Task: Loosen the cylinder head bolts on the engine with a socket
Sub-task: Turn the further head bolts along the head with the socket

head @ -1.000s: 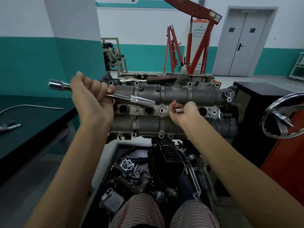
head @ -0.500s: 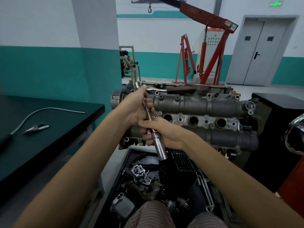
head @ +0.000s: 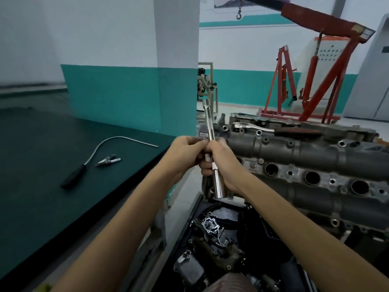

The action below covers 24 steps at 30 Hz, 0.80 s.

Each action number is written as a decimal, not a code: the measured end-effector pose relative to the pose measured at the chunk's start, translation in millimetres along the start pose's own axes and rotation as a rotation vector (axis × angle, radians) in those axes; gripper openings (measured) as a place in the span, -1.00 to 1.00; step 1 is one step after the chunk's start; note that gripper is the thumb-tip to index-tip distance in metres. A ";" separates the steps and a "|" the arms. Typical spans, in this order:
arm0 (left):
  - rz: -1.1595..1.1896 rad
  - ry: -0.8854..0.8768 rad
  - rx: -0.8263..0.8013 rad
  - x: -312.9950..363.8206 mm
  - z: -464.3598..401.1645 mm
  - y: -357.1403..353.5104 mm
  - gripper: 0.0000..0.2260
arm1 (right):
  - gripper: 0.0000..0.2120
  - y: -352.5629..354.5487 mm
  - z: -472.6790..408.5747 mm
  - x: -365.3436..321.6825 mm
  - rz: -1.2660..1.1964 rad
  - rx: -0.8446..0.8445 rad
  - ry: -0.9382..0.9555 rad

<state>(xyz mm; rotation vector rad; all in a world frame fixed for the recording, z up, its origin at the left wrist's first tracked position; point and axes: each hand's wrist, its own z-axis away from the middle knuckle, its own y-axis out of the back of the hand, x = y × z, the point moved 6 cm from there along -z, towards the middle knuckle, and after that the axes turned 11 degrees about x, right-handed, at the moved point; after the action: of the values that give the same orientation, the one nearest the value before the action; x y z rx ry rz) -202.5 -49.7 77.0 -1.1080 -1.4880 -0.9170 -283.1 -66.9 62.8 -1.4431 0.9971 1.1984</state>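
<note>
Left hand [head: 185, 152] and right hand [head: 221, 163] apparently both grip the socket extension [head: 212, 152].

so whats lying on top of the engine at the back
A ratchet wrench with a chrome head and dark red handle lies along the far top edge of the engine. Whatever sits beneath its handle is covered.

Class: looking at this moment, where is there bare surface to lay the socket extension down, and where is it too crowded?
Free: the green bench top nearer than the black-handled flexible tool, and its far stretch toward the teal wall. Crowded: the engine, with a ratchet lying on top, and the parts tray below both hands.
</note>
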 end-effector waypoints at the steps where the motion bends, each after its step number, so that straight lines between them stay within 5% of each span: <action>1: -0.019 -0.018 0.033 1.8 -2.5 11.5 -0.83 | -0.89 -9.2 -1.3 -3.8 0.043 -0.002 0.052; 8: 0.101 0.042 0.163 -2.1 -31.2 99.5 -0.76 | -0.99 -99.1 -22.6 -2.3 0.171 -0.057 0.167; 13: 0.093 0.119 0.406 -18.5 -84.9 193.1 -0.78 | -0.81 -146.2 -59.2 52.8 -0.004 -0.037 -0.095; 20: -0.756 0.125 0.501 -87.9 -163.9 286.3 -0.84 | -0.81 -209.1 -108.7 137.3 0.011 -0.077 -0.338; 24: -1.086 0.062 0.390 -113.8 -186.5 289.8 -0.87 | -0.87 -239.7 -130.6 166.0 -0.050 -0.030 -0.490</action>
<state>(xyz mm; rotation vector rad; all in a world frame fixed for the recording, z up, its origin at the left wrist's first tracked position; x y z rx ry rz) 133.8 -162.8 0.5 0.0970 -2.1120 -1.2538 2.4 -150.8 -53.7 -1.1084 0.6031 1.4425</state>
